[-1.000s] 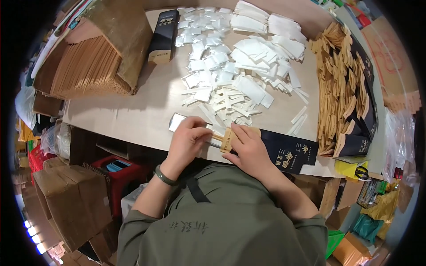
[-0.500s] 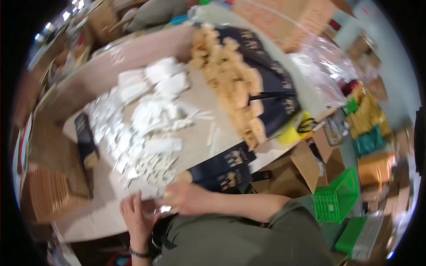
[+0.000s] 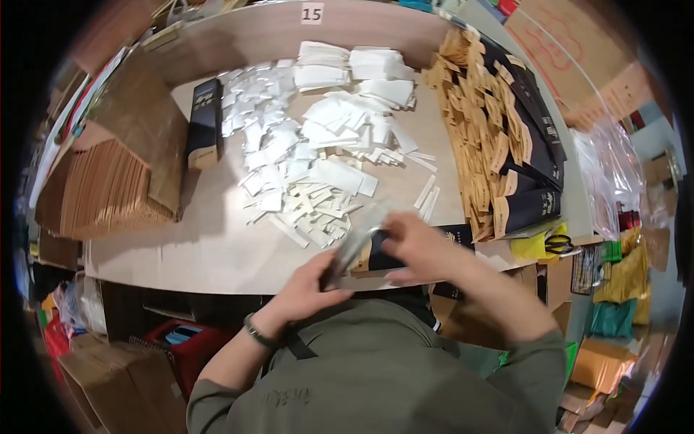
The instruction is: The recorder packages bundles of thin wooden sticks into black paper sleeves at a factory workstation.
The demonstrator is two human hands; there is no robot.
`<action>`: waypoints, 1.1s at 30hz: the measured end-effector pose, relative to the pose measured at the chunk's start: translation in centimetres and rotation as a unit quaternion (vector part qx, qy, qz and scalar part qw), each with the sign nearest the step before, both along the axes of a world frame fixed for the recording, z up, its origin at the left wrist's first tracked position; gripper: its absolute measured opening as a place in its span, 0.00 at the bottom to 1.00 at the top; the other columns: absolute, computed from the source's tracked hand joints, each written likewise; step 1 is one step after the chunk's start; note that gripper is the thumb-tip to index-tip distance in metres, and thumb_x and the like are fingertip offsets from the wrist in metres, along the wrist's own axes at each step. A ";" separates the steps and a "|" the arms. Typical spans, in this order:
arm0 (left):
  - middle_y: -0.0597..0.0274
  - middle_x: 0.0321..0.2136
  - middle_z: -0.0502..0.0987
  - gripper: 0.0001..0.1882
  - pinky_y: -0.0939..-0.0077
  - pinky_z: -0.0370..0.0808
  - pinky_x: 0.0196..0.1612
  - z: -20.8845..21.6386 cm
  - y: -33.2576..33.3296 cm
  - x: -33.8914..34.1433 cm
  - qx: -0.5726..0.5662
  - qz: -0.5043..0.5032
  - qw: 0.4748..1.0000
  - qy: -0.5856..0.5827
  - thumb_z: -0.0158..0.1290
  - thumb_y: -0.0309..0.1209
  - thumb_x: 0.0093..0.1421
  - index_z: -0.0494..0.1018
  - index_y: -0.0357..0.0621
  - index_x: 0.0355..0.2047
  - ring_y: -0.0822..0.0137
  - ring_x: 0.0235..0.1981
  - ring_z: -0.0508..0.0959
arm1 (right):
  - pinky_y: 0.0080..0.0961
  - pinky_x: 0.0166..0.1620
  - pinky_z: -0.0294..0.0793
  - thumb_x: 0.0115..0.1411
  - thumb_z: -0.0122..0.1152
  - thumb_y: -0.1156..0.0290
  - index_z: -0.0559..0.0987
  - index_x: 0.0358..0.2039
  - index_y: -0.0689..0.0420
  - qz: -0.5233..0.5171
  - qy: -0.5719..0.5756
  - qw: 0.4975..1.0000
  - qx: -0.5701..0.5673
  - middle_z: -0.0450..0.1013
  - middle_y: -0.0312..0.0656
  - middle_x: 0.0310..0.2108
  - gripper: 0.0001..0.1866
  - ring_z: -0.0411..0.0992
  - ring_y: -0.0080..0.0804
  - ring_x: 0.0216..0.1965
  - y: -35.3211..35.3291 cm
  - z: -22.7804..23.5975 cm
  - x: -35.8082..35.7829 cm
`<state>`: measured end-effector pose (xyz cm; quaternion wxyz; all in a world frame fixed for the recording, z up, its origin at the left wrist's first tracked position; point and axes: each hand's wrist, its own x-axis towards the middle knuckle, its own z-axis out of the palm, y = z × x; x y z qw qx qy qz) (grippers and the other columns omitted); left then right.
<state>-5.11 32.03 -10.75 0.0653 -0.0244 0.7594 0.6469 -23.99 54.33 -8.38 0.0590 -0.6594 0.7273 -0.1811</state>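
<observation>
My left hand (image 3: 307, 286) is closed around a narrow, shiny, see-through plastic packet (image 3: 356, 249), tilted up and away at the table's near edge. What lies inside the packet is too blurred to make out. Close by on its right, my right hand (image 3: 416, 246) is bent over a black and tan paper sleeve (image 3: 372, 254); motion smears its fingers. Beyond the hands lie loose white strips (image 3: 318, 210), white folded packets (image 3: 340, 119) and a spread of small clear plastic packets (image 3: 256, 94).
Rows of black and tan sleeves (image 3: 499, 145) cover the table's right side. At left stand a carton packed with brown card (image 3: 108, 181) and an upright black sleeve (image 3: 204, 119). Scissors (image 3: 559, 244) lie on something yellow at the right edge. A raised board (image 3: 246, 32) borders the back.
The view has swung round and levelled, so the table looks straighter. My hands have moved from the near edge toward the black sleeve; the shiny packet now points up and away.
</observation>
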 end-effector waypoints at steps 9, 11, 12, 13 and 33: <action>0.53 0.33 0.75 0.26 0.64 0.75 0.37 1.0 -2.4 3.1 -0.347 0.226 0.910 -0.033 0.66 0.34 0.48 0.71 0.40 0.46 0.53 0.32 0.77 | 0.38 0.33 0.73 0.56 0.64 0.56 0.75 0.28 0.59 -0.219 -0.044 0.974 -0.037 0.74 0.47 0.27 0.17 0.74 0.49 0.31 -5.1 -1.0 6.8; 0.54 0.33 0.74 0.30 0.64 0.75 0.38 1.0 -2.7 3.5 -0.376 0.193 0.906 -0.020 0.67 0.34 0.46 0.70 0.41 0.49 0.52 0.33 0.77 | 0.43 0.31 0.74 0.60 0.60 0.58 0.75 0.26 0.59 -0.287 -0.126 0.943 0.108 0.75 0.48 0.22 0.16 0.75 0.50 0.27 -6.6 -2.0 6.8; 0.54 0.34 0.74 0.34 0.65 0.76 0.38 1.0 -2.8 3.6 -0.404 0.165 0.900 -0.005 0.69 0.33 0.45 0.69 0.42 0.52 0.51 0.33 0.77 | 0.46 0.32 0.74 0.59 0.57 0.62 0.77 0.27 0.58 -0.298 -0.110 0.943 0.096 0.76 0.49 0.21 0.13 0.76 0.51 0.27 -6.9 -2.0 7.0; 0.54 0.34 0.74 0.34 0.65 0.76 0.38 1.1 -3.0 3.9 -0.406 0.164 0.899 -0.008 0.69 0.33 0.45 0.69 0.42 0.52 0.51 0.33 0.77 | 0.46 0.32 0.74 0.59 0.57 0.62 0.77 0.27 0.58 -0.296 -0.113 0.943 0.096 0.76 0.49 0.21 0.13 0.76 0.51 0.27 -7.0 -2.4 6.9; 0.55 0.34 0.78 0.11 0.61 0.76 0.41 0.5 -12.1 -4.7 -0.476 0.083 0.858 0.173 0.57 0.26 0.53 0.78 0.44 0.38 0.50 0.37 0.77 | 0.44 0.38 0.76 0.58 0.57 0.62 0.77 0.27 0.60 -0.270 -0.042 0.961 0.032 0.77 0.50 0.29 0.13 0.76 0.48 0.35 -17.0 -2.6 2.5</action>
